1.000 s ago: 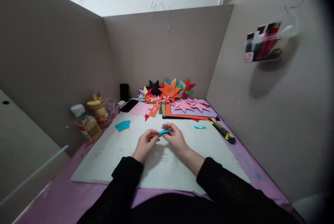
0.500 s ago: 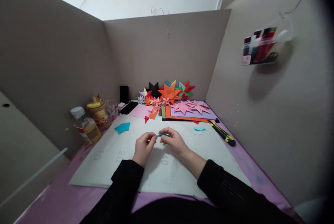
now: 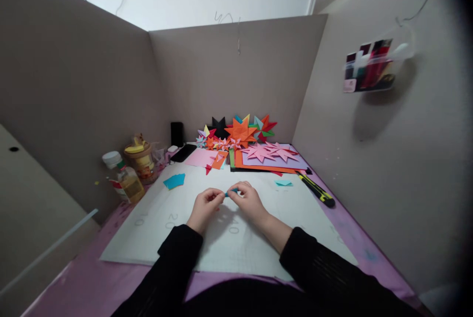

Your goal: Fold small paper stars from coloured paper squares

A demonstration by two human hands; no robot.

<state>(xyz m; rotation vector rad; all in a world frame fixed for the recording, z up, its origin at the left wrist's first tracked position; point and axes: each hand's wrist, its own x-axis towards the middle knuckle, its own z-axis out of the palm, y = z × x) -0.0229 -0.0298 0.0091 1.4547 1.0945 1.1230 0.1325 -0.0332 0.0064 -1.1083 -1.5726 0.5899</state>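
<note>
A small blue paper piece [image 3: 231, 193] is pinched between my two hands above the white board [image 3: 148, 248]. My left hand [image 3: 207, 207] grips its left end with thumb and fingers pressed together. On the other end, my right hand [image 3: 249, 202] closes, its fingers covering most of the paper. Several blue paper pieces [image 3: 174, 181] lie in a fanned stack to the left. A folded light-teal paper [image 3: 284, 183] rests on the board to the right of my hands.
Paper stars [image 3: 241, 132] stand at the back, beside coloured sheets [image 3: 271, 164] holding pink stars. A yellow-black cutter [image 3: 316, 190] lies right. Left are a bottle [image 3: 125, 179], a jar [image 3: 142, 159] and a black phone [image 3: 184, 153]. Grey panels [image 3: 236, 75] enclose the table.
The fingers of both hands have shifted slightly on the blue paper, and less of it shows between them. The whole view has moved a little.
</note>
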